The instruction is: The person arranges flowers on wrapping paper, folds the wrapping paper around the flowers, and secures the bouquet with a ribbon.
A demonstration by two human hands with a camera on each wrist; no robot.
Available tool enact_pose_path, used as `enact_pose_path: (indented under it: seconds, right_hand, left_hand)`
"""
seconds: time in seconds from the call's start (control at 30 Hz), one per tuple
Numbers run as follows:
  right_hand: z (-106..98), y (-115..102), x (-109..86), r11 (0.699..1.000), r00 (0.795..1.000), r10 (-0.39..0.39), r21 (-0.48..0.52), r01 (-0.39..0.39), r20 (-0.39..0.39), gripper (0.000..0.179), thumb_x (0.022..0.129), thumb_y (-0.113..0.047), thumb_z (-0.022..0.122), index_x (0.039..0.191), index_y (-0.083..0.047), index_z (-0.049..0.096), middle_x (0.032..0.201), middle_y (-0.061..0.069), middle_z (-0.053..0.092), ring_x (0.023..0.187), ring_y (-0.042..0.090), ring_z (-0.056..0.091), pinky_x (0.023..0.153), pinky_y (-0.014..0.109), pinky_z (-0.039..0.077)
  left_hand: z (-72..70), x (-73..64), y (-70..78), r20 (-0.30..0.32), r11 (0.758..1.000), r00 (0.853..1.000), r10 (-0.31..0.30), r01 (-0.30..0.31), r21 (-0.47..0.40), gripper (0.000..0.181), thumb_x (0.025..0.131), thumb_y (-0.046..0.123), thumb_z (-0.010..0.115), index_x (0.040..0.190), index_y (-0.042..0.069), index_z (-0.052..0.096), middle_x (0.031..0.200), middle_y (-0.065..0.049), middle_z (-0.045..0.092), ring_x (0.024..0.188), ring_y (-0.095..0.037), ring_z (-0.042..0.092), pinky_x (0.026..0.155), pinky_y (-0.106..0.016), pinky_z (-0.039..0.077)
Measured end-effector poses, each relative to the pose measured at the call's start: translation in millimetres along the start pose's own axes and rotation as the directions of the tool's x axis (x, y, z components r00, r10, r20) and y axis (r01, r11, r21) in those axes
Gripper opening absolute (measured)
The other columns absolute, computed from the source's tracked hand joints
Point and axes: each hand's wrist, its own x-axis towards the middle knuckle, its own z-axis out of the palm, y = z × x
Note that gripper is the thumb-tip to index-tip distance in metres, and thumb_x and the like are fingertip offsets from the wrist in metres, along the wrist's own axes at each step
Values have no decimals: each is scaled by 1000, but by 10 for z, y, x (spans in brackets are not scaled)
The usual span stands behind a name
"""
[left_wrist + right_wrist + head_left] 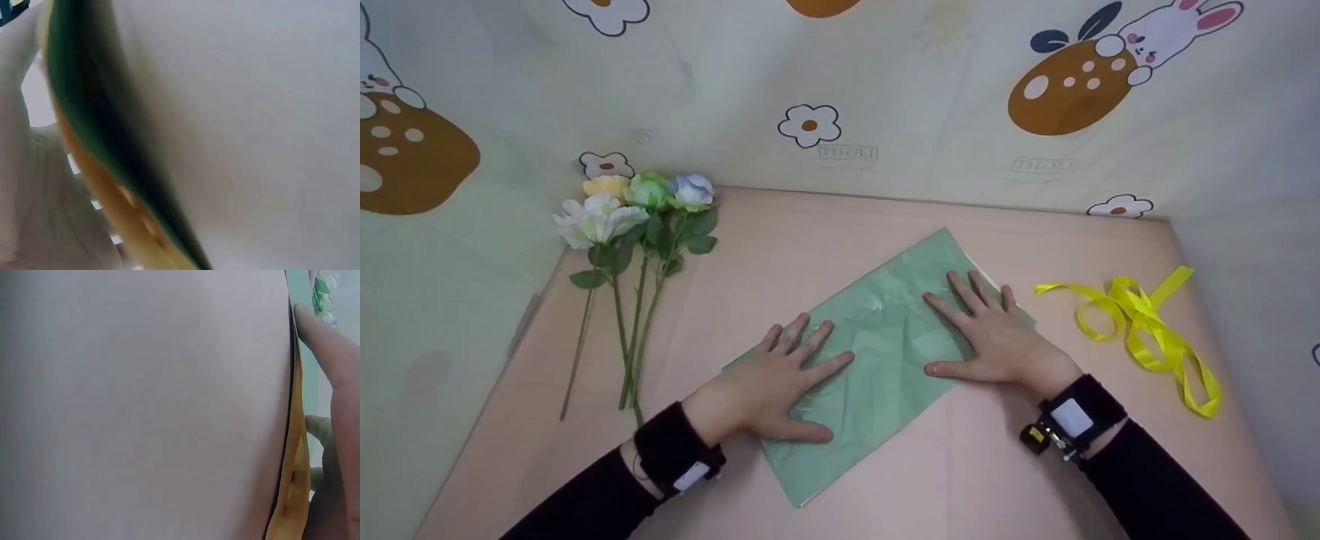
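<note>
A folded sheet of green wrapping paper (877, 352), lightly creased, lies slantwise on the table in the head view. My left hand (787, 382) rests on its left part, fingers spread and straight. On the right part my right hand (997, 337) lies with its fingers likewise spread, the thumb pointing left. A thin pale edge shows along the paper's upper right side. In the left wrist view the palm (56, 191) stands beside a blurred green and orange-yellow edge. The right wrist view shows part of the hand (337, 394) by a similar orange-yellow edge.
Several artificial flowers (649, 195) with long green stems lie at the back left of the pink table (885, 487). A loosely looped yellow ribbon (1147, 322) lies to the right of the paper. A patterned cloth wall (900, 90) borders the table's back edge.
</note>
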Motion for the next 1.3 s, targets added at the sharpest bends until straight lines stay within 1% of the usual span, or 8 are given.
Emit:
enact_pose_path:
  seconds: [0.2,0.3,0.4,0.67,0.87,1.0,1.13,1.3]
  right_hand:
    - [-2,57,-107,1000,997,-10,-1,10,-73,95,67,-82,43,145,-32,22,151,12,12,136,37,5,97,67,9]
    - [-14,89,-158,1000,993,21,-17,-23,-116,93,68,-81,44,144,-29,26,150,14,16,136,37,7,98,66,9]
    - [-25,114,-191,997,987,72,-22,-76,-144,93,69,-80,45,143,-25,30,148,16,20,135,38,10,96,68,12]
    - [-24,152,-202,982,971,187,0,-189,-146,87,78,-73,43,142,-15,33,146,20,23,132,41,19,96,65,21]
    - [-16,145,-156,987,975,162,14,-162,-154,74,86,-60,45,141,-12,33,145,18,26,132,37,22,98,60,23]
    - [-4,112,-156,992,979,125,23,-123,-163,66,90,-53,45,141,-13,34,146,16,26,133,34,23,98,60,24]
    - [-4,44,-192,995,985,73,85,-60,-157,63,91,-51,44,142,-16,33,148,13,24,134,31,21,98,60,24]
    - [-36,-27,-279,986,992,25,166,-4,-124,67,88,-55,45,144,-21,28,149,13,19,135,33,17,98,60,24]
  left_hand:
    - [34,-78,145,5,995,1000,-20,21,-102,80,80,73,35,146,31,15,151,-15,-6,133,-46,-4,99,-62,20]
    - [55,-125,261,13,985,999,-45,46,-164,79,82,71,34,146,29,15,150,-18,-11,132,-47,-7,99,-61,20]
    - [65,-163,386,19,982,998,-52,55,-182,81,82,71,33,147,25,15,149,-22,-9,131,-48,-6,99,-61,21]
    - [55,-214,738,14,997,1000,6,-5,-79,80,85,70,25,146,20,20,148,-25,10,128,-54,7,98,-57,26]
    - [-3,-213,934,-30,992,993,117,-115,43,69,91,62,19,142,18,32,146,-22,21,124,-48,29,97,-51,29]
    - [-4,-154,882,-98,989,986,134,-128,70,68,91,60,25,142,15,33,147,-20,19,129,-41,27,99,-50,29]
    - [26,-49,663,-140,997,988,70,-66,33,79,88,63,33,145,11,21,150,-18,10,135,-36,12,102,-52,24]
    - [42,90,347,-190,1000,982,-12,7,-24,91,83,70,36,147,10,12,151,-15,4,137,-32,6,104,-54,17]
